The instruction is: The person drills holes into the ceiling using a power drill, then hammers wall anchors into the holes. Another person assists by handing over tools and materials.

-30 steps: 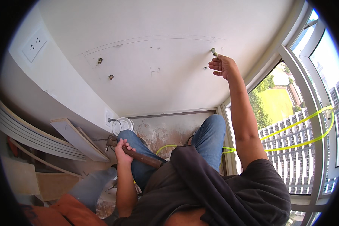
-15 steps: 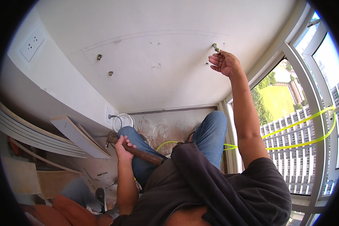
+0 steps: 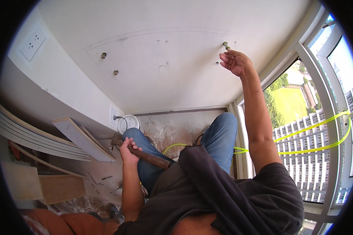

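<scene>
At the upper right of the wall (image 3: pixel 192 82), a greenish-yellow expansion bolt (image 3: pixel 226 45) stands out from the surface. My right hand (image 3: pixel 237 62) is closed on its outer end with the fingertips, the other fingers loosely curled. Just below it is a small dark hole (image 3: pixel 217 63). My left hand (image 3: pixel 129 151) grips a hammer with a wooden handle (image 3: pixel 155 159), close up by the head. The hammer lies across my left thigh. Two more bolts, an upper bolt (image 3: pixel 104 55) and a lower bolt (image 3: pixel 116 73), stick out of the wall at the left.
Curved pencil lines cross the wall. A window (image 3: pixel 286 94) with a yellow-green strap (image 3: pixel 310 150) borders my right side. White boards (image 3: pixel 82 138) lean at the left, near a white bucket (image 3: pixel 134 122) and a socket plate (image 3: pixel 33 44). Another person's orange clothing (image 3: pixel 74 223) shows at lower left.
My right hand has shifted slightly up with the bolt end, and the bolt looks a little more upright. At lower left, the other person has moved, their jeans leg and shoe now mostly out of sight.
</scene>
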The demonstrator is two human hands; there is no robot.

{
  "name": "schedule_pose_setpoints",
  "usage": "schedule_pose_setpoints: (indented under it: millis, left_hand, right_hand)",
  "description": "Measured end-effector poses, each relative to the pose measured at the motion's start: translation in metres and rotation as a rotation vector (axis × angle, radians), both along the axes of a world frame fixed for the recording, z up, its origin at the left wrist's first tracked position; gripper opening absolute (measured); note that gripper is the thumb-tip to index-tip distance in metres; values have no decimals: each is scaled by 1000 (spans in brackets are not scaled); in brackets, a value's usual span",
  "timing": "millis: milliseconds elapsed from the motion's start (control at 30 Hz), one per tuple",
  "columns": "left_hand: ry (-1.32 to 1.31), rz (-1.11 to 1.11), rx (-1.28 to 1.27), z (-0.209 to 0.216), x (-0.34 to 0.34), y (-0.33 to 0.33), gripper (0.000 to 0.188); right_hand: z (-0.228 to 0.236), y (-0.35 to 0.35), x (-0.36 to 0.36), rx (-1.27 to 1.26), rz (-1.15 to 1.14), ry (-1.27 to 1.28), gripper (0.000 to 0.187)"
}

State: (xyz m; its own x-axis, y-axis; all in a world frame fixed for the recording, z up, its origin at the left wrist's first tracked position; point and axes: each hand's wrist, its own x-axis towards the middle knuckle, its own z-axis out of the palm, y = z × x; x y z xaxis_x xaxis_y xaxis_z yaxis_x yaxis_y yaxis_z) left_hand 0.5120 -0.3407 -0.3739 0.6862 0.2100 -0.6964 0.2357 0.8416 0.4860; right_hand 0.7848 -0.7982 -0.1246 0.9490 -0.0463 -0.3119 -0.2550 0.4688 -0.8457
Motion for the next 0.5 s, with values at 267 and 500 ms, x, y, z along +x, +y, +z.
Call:
schedule_pose_setpoints:
  millis: [267, 500]
  left_hand:
    - [-4, -7, -1, 1, 0, 0, 24]
    - [13, 0, 1, 4, 1, -2, 24]
  right_hand:
    - [-11, 2, 3, -198, -147, -171, 32]
    - [-10, 12, -3, -1328, -401, -375, 29]
